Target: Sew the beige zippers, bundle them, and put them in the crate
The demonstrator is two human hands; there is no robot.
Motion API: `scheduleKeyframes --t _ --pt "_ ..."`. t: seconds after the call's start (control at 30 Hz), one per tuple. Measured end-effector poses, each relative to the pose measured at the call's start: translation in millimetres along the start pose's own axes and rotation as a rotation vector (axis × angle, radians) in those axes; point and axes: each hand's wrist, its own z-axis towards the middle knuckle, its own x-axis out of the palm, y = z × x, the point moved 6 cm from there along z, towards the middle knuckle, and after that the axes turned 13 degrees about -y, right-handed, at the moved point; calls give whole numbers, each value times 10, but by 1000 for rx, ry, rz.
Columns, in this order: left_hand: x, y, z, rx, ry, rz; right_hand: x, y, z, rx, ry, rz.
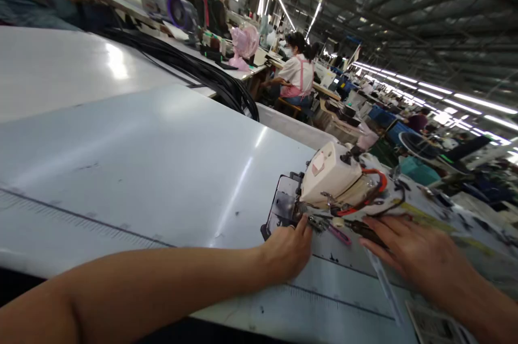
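Garment factory: rows of sewing machines

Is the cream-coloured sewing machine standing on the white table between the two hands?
No, the cream-coloured sewing machine stands beyond the left hand and the right hand, farther along the white table.

A single head-worn camera looks forward and down, tilted, close over the white worktable, with the factory hall beyond.
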Motion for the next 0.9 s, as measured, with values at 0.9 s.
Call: scheduleKeyframes --t 0.9 --pt "69 68 -60 -16 -52 -21 153 149 234 -34 104 96"
